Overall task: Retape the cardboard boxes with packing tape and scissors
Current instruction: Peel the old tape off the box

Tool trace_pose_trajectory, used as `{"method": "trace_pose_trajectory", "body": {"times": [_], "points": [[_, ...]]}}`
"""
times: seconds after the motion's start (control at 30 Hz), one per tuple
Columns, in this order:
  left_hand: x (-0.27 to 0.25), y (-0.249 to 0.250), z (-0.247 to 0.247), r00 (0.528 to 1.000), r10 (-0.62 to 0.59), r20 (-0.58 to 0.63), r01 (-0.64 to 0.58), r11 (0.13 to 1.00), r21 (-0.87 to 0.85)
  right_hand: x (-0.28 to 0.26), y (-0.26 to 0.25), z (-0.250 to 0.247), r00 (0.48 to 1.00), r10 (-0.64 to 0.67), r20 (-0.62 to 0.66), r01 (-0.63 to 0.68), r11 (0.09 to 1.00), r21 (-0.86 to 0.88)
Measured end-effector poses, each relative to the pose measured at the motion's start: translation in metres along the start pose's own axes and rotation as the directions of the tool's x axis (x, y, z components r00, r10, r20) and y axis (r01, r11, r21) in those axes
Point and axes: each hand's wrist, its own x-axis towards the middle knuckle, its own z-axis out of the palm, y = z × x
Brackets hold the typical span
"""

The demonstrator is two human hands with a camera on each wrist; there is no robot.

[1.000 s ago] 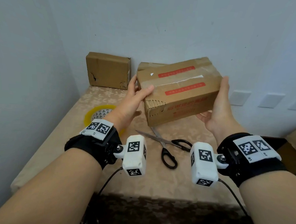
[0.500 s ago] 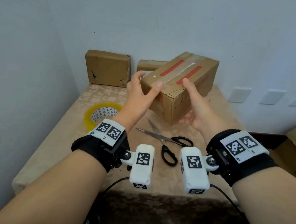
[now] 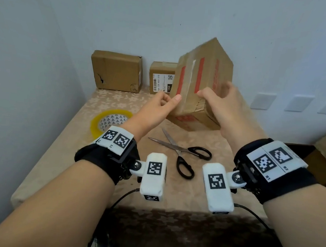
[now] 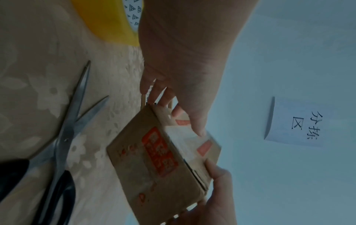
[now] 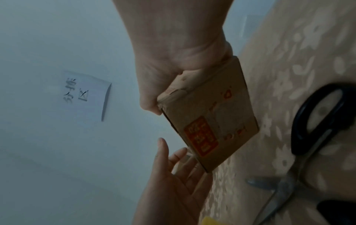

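While tilted: box (image 3: 202, 83) edge (gripped)

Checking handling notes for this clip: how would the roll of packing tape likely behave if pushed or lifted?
The tape roll lies flat on the tablecloth, so it would probably slide, not roll. Stood on edge, it would likely roll. Its open core should make gripping easy.
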Motion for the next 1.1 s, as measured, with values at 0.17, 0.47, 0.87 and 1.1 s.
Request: {"method": "trace_pose_trajectory", "body": {"times": [0.17,0.47,0.87,1.1], "points": [[-0.004,0.015,0.003,0.994,-0.007,-0.109,-0.027,0.951,-0.307,-0.008,-0.008,-0.007,0.907,-0.356,0.224,0.419,0.815,-0.401],[0.015,-0.005,0.002,0.926,-0.198,-0.323,0.014,0.870,-0.494,-0.005,-0.012,-0.013,0.816,-0.245,0.524,0.546,0.626,-0.557],[0.012,-0.012,-0.002,0.941,0.301,-0.153,-0.188,0.842,0.505,0.008,-0.002,-0.013,0.801,-0.348,0.487,0.574,0.677,-0.460],[0.016,-0.008,0.000,0.940,0.340,-0.006,-0.289,0.808,0.513,0.007,-0.010,0.005,0.779,-0.386,0.495,0.623,0.565,-0.541]]}}
